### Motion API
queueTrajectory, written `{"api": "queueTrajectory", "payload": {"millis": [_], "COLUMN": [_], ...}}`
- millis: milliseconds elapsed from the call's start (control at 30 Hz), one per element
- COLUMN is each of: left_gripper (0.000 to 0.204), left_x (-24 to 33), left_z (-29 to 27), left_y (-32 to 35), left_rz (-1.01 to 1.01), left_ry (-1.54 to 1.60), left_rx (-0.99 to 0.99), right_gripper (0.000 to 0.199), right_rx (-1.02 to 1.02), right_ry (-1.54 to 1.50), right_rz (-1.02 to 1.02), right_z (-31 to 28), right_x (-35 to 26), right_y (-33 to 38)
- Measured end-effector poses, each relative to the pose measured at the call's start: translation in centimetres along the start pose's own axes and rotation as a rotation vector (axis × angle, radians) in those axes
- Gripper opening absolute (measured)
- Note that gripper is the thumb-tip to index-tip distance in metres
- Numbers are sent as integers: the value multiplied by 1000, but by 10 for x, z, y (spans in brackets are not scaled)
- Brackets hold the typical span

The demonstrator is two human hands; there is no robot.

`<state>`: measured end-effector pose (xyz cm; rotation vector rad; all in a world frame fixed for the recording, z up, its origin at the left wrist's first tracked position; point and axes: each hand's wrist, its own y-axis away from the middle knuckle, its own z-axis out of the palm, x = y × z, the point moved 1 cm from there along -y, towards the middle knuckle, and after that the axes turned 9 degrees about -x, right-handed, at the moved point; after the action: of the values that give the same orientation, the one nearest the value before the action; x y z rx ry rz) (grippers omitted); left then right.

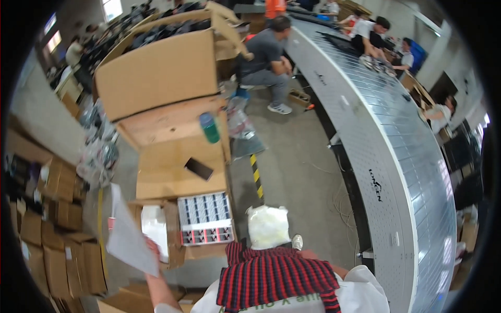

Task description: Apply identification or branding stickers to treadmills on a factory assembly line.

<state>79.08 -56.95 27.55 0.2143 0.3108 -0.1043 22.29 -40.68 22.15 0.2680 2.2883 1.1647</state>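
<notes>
My left hand (153, 248) grips the edge of a white sheet (129, 232), which stands upright and bends to the left. Several layers may be in it; I cannot tell. Beside that hand is an open carton (175, 229) with white sheets (154, 229) in it. Printed labels in rows (204, 211), blue-black above and red-black below, lie just right of the carton. My right hand does not show; only a bit of the right arm appears beside the red-and-black striped cloth (279, 279) on my front.
A dark phone (199, 169) and a green bottle (209, 128) rest on the cardboard top (156, 172). Behind stands a large carton (156, 73) of black items. A long conveyor (360, 151) curves along the right, with people working at it. A seated person (266, 60) is ahead.
</notes>
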Motion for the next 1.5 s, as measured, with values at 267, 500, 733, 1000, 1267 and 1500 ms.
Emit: {"api": "queueTrajectory", "payload": {"millis": [267,500,733,1000,1267,1500], "left_gripper": [35,34,33,33,33,32], "left_x": [-215,-398,-484,-561,-590,-578], "left_z": [-133,-150,-223,-295,-372,-406], "left_y": [-85,-143,-175,-207,-258,-386], "left_rz": [-1092,-1303,-1458,-1561,-1797,-1935], "left_ry": [-510,-966,-1342,-1683,-1929,-2116], "left_rx": [-205,-391,-602,-901,-1288,-1777], "right_gripper": [38,37,37,37,35,34], "right_rx": [-4,237,459,645,794,895], "right_ry": [-410,-517,-585,-574,-685,-841], "right_rz": [-213,-293,-294,-164,142,392], "right_z": [129,87,73,10,-72,-175], "right_x": [217,313,398,445,370,287], "right_y": [-182,-173,-127,-53,27,8]}}
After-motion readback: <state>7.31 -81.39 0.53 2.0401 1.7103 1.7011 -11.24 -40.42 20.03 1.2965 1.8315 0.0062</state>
